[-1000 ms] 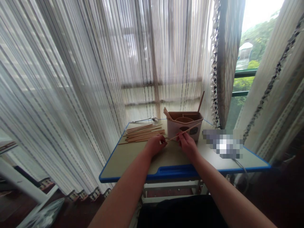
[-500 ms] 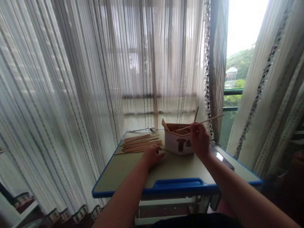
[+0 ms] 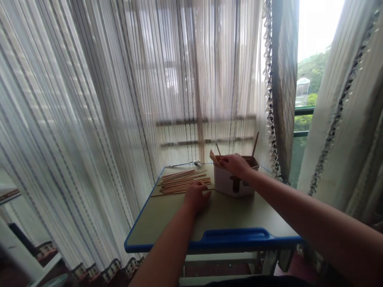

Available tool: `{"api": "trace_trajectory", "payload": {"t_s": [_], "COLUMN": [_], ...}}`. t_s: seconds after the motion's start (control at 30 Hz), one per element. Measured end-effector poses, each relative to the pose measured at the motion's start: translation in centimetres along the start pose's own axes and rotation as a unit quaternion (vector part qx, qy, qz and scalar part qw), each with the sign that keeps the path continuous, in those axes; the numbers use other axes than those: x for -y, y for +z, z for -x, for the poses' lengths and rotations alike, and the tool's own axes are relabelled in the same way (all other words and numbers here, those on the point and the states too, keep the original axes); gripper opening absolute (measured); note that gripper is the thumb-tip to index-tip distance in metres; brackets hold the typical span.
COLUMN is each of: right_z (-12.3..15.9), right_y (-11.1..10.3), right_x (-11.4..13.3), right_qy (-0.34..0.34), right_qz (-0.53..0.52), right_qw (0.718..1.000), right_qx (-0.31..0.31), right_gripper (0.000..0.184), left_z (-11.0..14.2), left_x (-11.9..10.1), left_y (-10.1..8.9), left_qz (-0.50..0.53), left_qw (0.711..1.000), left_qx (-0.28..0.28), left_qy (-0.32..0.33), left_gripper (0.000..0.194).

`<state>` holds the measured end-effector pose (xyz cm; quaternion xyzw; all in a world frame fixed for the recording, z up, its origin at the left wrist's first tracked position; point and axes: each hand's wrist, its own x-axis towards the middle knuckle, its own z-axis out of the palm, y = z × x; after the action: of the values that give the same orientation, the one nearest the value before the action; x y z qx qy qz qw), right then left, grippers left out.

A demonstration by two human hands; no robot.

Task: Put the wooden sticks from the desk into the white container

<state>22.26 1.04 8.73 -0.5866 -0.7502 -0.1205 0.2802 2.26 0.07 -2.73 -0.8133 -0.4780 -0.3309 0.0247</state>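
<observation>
My right hand point(image 3: 235, 164): fingers narrowed, seemingly on one thin stick point(image 3: 218, 148), at the left side of the container point(image 3: 223, 181), beside the bundle point(image 3: 212, 154) leaning there. My left hand point(image 3: 196, 194): curved, thumb apart, apparently holding nothing, at the right end of the loose sticks point(image 3: 179, 183) on the counter point(image 3: 167, 217). Handling note: I judge a light, near-upright hold best, clear of the bundle.

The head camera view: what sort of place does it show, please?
Probably a room in a home, beside a window: long striped curtains hang behind a small blue-edged desk, and trees show outside through a gap.
</observation>
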Motion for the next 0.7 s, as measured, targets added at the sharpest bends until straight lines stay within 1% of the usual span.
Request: {"api": "trace_trajectory", "payload": {"t_s": [0.13, 0.23, 0.37, 0.5, 0.6, 0.63, 0.7], "right_z": [-0.8, -0.7, -0.4, -1.1, -2.1, -2.4, -2.8], "right_y": [0.6, 0.9, 1.5, 1.6, 1.2, 1.0, 0.9], "right_x": [-0.2, 0.1, 0.8, 1.8, 2.6, 2.9, 3.3], "right_qy": [0.019, 0.018, 0.010, 0.003, -0.046, -0.072, -0.121], "right_qz": [-0.019, -0.038, -0.052, -0.087, -0.111, -0.108, -0.085], "right_qw": [0.999, 0.999, 0.998, 0.991, 0.982, 0.980, 0.981], "right_qx": [0.023, 0.020, -0.024, -0.100, -0.146, -0.148, -0.126], "right_gripper": [0.025, 0.024, 0.023, 0.029, 0.034, 0.035, 0.037], "left_z": [-0.1, -0.1, -0.1, -0.3, -0.5, -0.5, -0.5], "left_x": [0.3, 0.5, 0.7, 0.9, 1.1, 1.2, 1.3], "left_y": [0.0, 0.1, 0.2, 0.3, 0.4, 0.4, 0.5], "left_qz": [-0.006, -0.005, -0.004, -0.007, -0.008, -0.008, -0.009], "left_qw": [1.000, 1.000, 1.000, 1.000, 1.000, 1.000, 1.000], "left_qx": [0.000, 0.005, 0.003, 0.006, 0.007, 0.006, 0.004], "left_qy": [0.002, -0.001, -0.004, -0.012, -0.011, -0.009, -0.008], "left_gripper": [0.023, 0.022, 0.019, 0.018, 0.019, 0.018, 0.018]}}
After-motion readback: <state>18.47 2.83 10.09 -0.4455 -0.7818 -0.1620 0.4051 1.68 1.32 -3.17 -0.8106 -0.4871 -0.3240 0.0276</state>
